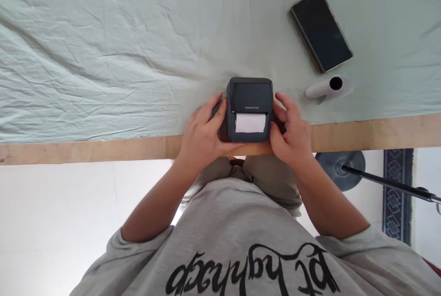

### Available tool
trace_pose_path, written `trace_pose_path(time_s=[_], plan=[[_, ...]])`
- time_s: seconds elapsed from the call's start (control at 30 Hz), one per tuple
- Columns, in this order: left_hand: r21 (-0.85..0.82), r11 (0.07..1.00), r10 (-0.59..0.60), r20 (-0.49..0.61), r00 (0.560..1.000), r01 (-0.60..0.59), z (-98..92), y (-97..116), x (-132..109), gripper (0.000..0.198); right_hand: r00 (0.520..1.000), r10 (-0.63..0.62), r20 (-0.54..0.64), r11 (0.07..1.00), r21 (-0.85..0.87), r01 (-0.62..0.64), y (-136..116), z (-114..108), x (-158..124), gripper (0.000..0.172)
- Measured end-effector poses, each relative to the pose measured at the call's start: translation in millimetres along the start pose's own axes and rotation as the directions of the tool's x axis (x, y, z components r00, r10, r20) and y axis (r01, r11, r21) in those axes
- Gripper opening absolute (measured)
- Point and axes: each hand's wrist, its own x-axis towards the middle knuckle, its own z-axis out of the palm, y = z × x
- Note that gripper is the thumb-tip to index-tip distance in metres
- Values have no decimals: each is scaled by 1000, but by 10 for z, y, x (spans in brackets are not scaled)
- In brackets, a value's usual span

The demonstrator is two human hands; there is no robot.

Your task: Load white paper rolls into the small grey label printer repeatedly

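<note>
A dark grey label printer (251,94) stands near the front edge of the cloth-covered table, a strip of white label paper (250,123) showing in its front slot. Against its left side are the fingers of my left hand (203,131), with the thumb along its near edge. My right hand (291,131) is at the opposite side, fingers curled and the thumb pressed to the near right corner. Between them, both hands hold the printer; its underside is hidden.
Right of the printer lies a small white handheld device (330,88) with a round dark opening. Beyond it is a smartphone (321,32) in a case. The table's wooden edge (375,131) runs in front of me. A stand with a round black base (339,172) is on the floor at right.
</note>
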Motion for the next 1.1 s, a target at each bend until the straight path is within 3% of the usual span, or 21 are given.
trace_pose_path(time_s=[0.2,0.33,0.47,0.6,0.7,0.77,0.83,0.97,1.1], plan=[[53,999,11,12,1000,-12,-12,19,-50,102,996,85,28,979,184,-89,-33,-74,102,50],[52,999,-18,22,1000,17,-16,43,-50,96,999,39,-14,998,59,-38,-104,-172,311,51],[52,999,5,14,1000,-6,-19,52,-39,94,999,-17,-39,999,-32,16,-265,-253,512,32],[42,999,6,2,1000,-7,-15,47,-38,92,988,-18,-153,999,-51,10,-454,-263,669,13],[29,1000,9,-10,1000,-9,-12,40,-40,93,982,-28,-189,995,-104,8,-522,-246,751,9],[27,999,18,-14,1000,-18,-13,37,-42,93,994,-45,-99,976,-216,22,-523,-240,791,11],[25,999,21,-14,1000,-20,-13,37,-43,93,996,-19,83,929,-366,48,-500,-242,837,9],[14,1000,14,-1,1000,-14,-1,34,-41,91,918,31,396,852,-491,182,-431,-248,993,25],[-6,999,33,-1,999,-33,-4,12,-49,94,847,73,527,853,-473,221,-453,-273,1142,28]])
